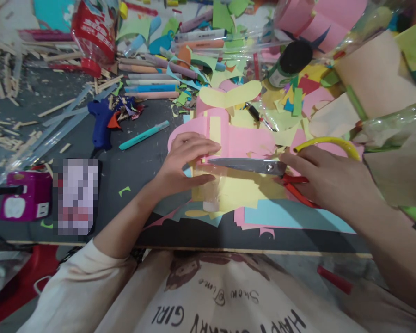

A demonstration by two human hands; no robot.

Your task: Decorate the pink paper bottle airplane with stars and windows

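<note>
My left hand (pixel 185 159) rests on a curled pink paper piece (pixel 242 138), fingers bent and pinching its left edge. My right hand (pixel 327 178) grips the red handles of a pair of scissors (pixel 249 165). The shut silver blades lie flat and point left toward my left fingers. Under both lies a yellow paper sheet (pixel 242 192) on blue and pink sheets (pixel 291 217). A yellow curved strip (pixel 329 141) arches just above my right hand.
A blue glue gun (pixel 102 122) and a teal marker (pixel 143 135) lie left of the papers. Markers, paper scraps and wooden sticks (pixel 7 69) crowd the back. A purple power strip (pixel 26 196) sits at the left edge. A black-capped bottle (pixel 291 62) stands behind.
</note>
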